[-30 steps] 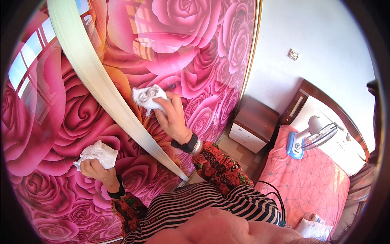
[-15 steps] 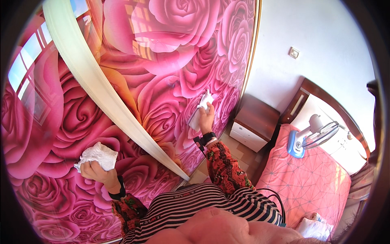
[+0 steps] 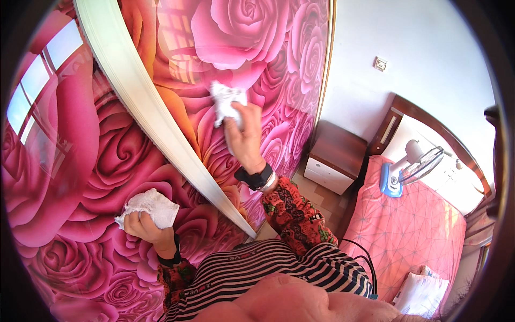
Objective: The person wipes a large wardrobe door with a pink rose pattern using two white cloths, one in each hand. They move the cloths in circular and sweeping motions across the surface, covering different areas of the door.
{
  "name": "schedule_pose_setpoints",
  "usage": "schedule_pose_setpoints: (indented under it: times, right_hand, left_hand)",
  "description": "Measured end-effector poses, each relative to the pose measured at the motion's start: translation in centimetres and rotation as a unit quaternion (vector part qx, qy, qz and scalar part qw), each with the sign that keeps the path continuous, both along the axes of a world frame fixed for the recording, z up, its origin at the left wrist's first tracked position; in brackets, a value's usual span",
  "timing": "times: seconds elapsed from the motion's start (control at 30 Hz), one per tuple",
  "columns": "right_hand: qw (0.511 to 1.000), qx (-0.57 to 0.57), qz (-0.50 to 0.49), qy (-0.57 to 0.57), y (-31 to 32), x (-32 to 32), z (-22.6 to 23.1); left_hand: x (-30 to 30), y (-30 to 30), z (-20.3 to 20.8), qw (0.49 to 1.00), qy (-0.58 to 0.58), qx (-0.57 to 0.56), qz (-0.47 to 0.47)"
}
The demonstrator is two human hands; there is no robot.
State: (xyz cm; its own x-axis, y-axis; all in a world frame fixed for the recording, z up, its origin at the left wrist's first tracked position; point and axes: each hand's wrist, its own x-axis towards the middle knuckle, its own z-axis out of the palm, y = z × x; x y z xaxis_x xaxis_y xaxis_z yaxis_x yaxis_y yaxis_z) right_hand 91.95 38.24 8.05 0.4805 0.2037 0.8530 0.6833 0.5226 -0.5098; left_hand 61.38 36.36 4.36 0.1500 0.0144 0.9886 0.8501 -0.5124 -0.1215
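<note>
My right hand point(image 3: 247, 134) is closed on a crumpled white cloth point(image 3: 228, 101) and lies against a glossy panel point(image 3: 236, 27) printed with large pink roses. Lower on the left, my left hand point(image 3: 142, 227) grips another white cloth point(image 3: 158, 208), its fingers curled over the near side. That cloth is against the left rose-printed panel point(image 3: 115, 153). Between the two panels runs a cream frame strip point(image 3: 145, 96), which looks curved here. Black bands sit on both wrists, below red patterned sleeves.
Right of the panels, a brown and white nightstand point(image 3: 338, 153) stands by the wall. Beside it, a bed point(image 3: 397, 236) with a pink cover carries a blue and grey fan point(image 3: 394, 180) and a white pillow-like bundle point(image 3: 421, 292). A socket plate point(image 3: 380, 64) is on the wall.
My right hand and its cloth have moved up and left across the panel. My left hand keeps its cloth, nearly at the same spot on the panel. The view has shifted slightly.
</note>
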Motion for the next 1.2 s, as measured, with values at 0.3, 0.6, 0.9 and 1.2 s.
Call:
schedule_pose_setpoints:
  times: [0.3,0.6,0.9,1.2]
  right_hand:
    - [0.988,0.042,-0.006,-0.146,-0.2,-0.3,3.0]
    - [0.973,-0.035,-0.011,0.226,3.9,10.6,-11.9]
    - [0.928,-0.088,0.053,0.359,4.3,12.4,-14.1]
    - [0.999,-0.006,0.000,0.032,1.6,5.9,0.3]
  left_hand:
    - [1.0,-0.6,1.0,0.997,0.010,-0.030,-0.072]
    - [2.3,-0.3,1.0,0.997,0.018,-0.025,-0.068]
    - [4.1,-0.7,2.4,0.992,0.042,-0.077,-0.096]
    - [4.5,-1.7,3.0,0.984,0.034,-0.130,-0.121]
